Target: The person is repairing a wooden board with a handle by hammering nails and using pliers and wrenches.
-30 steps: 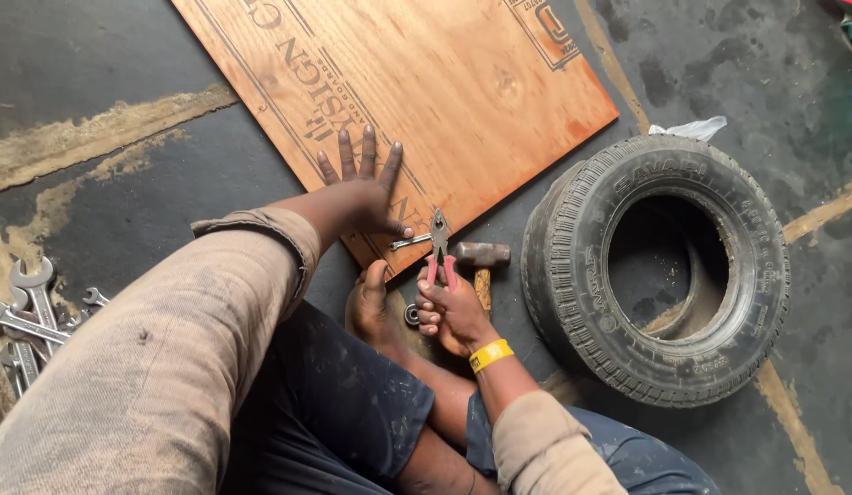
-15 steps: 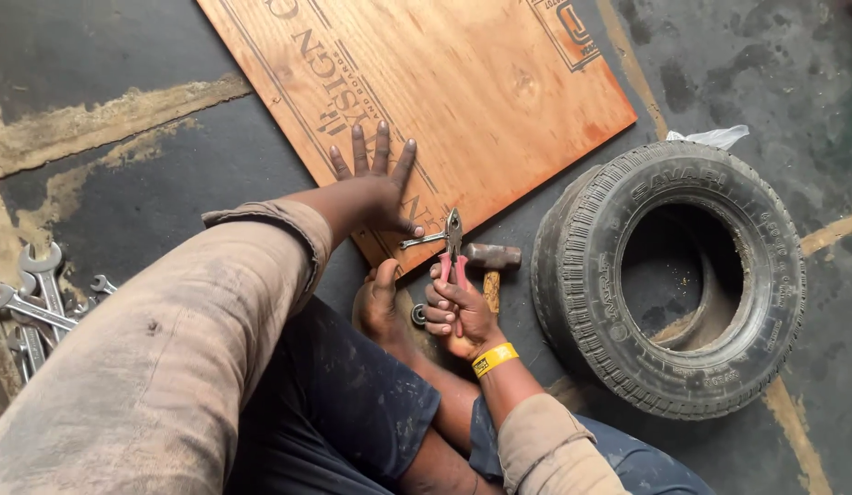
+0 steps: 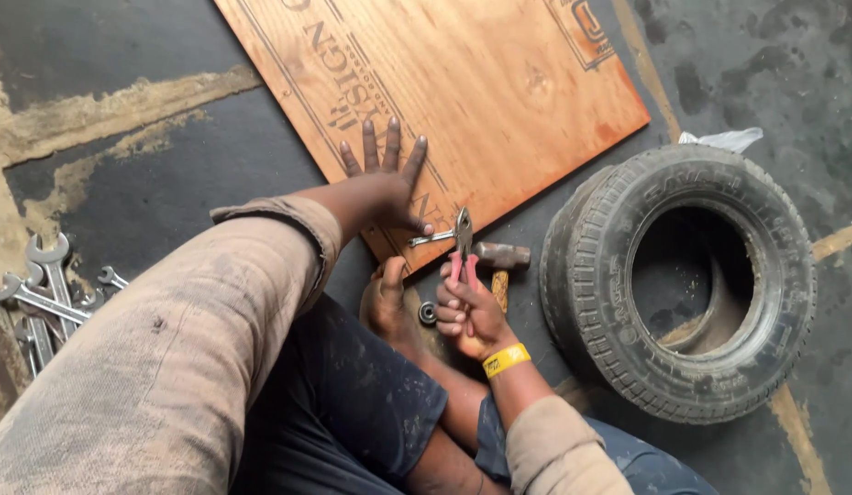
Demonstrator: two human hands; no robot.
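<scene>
right hand [image 3: 467,312] clamps pliers [image 3: 463,240] on metal piece [image 3: 432,238] | left hand [image 3: 385,188] spread, steadying board [image 3: 463,92] | next: firm pull, likely

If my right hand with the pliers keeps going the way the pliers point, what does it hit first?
Most likely the plywood board. The right hand aims the pliers up-frame, toward the board's near edge, past a thin metal piece by the left hand. Depth is unclear.

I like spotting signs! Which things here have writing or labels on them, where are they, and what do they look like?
Board: flat on the floor under the left hand; orange-brown rectangle with dark printed lettering and lines.
Tyre: on the floor, right of the right hand; black ring with faint raised marks on its side.
Wristband: right wrist; yellow strip, small dark print.
</scene>
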